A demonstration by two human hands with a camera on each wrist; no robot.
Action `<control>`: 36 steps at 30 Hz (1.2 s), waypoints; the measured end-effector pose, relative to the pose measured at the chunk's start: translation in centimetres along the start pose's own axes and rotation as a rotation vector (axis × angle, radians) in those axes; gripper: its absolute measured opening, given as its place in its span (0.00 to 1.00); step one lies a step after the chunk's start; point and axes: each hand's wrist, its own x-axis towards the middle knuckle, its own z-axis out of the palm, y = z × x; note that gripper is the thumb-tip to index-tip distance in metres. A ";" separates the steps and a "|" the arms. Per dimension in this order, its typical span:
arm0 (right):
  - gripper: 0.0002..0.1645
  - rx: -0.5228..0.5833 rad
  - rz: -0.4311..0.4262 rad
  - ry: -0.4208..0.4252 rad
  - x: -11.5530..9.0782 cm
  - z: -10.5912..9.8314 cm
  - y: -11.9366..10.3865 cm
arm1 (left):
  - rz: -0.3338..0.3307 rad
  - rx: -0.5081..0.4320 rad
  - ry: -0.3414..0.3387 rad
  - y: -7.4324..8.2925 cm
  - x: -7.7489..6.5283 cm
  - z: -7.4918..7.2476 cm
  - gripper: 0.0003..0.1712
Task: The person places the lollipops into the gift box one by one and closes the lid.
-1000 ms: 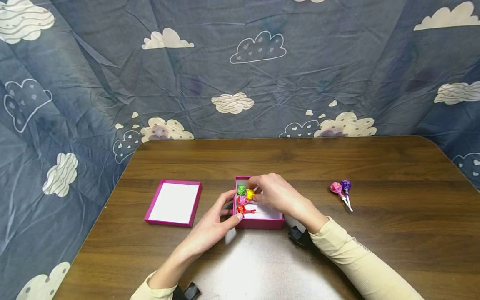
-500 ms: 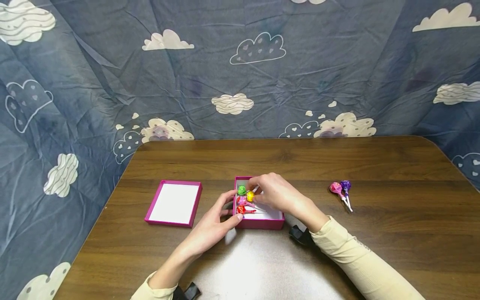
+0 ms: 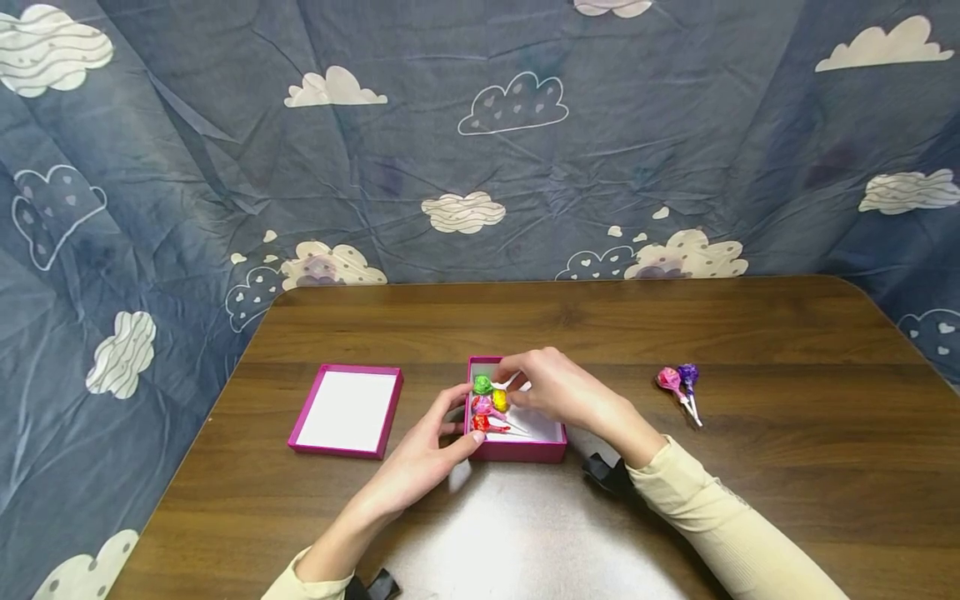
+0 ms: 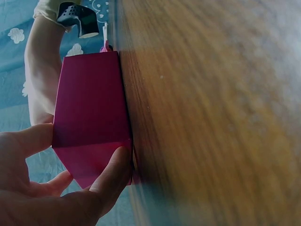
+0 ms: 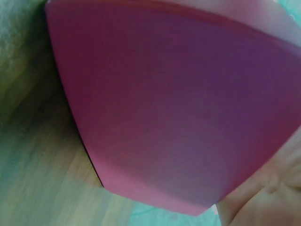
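Note:
My left hand [image 3: 420,454] grips the left end of an open magenta box [image 3: 519,451], thumb at its near corner and fingers along its side. The left wrist view shows a thumb and fingers around the box [image 4: 91,99]. Inside lie green [image 3: 482,384], yellow [image 3: 499,401], pink [image 3: 487,406] and red [image 3: 483,423] lollipops, heads to the left. My right hand [image 3: 558,387] reaches over the box's far right part and pinches the yellow lollipop with curled fingers. That hand hides part of the inside. The right wrist view is mostly filled by the box wall [image 5: 178,103].
The magenta lid [image 3: 348,410] lies left of the box, white inside up. A pink lollipop [image 3: 669,380] and a purple lollipop [image 3: 687,375] lie together to the right on the wooden table [image 3: 795,450]. A cloud-patterned cloth [image 3: 360,167] hangs behind.
The yellow lollipop has shifted slightly towards me under my right fingers, and a white stick now shows beside the green one. My left hand stays on the box. The head view has tilted slightly.

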 end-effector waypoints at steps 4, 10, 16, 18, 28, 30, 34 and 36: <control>0.13 0.061 -0.006 0.072 -0.6 0.0 -0.1 | -0.001 -0.003 0.002 0.0 -0.1 0.1 0.35; 0.12 0.195 0.000 0.197 -1.6 -0.4 -0.3 | 0.004 0.005 0.002 0.0 0.0 0.1 0.35; 0.12 0.241 0.000 0.237 -2.8 -1.3 -0.9 | -0.003 0.022 0.003 -0.2 0.1 0.1 0.35; 0.12 0.234 0.007 0.246 -3.3 -1.6 -1.1 | -0.008 0.027 0.002 -0.2 0.1 0.1 0.35; 0.11 0.180 0.059 0.321 -6.1 -3.8 -0.5 | -0.018 0.027 0.003 -0.4 0.0 0.0 0.36; 0.11 0.175 0.074 0.339 -6.7 -4.2 -0.2 | -0.020 0.030 0.005 -0.3 0.0 0.0 0.36; 0.11 0.152 0.124 0.379 -7.9 -5.0 0.4 | -0.023 0.032 0.006 -0.3 0.0 0.0 0.36; 0.11 0.152 0.151 0.389 -8.5 -5.4 0.7 | -0.024 0.032 0.006 -0.3 0.0 0.1 0.36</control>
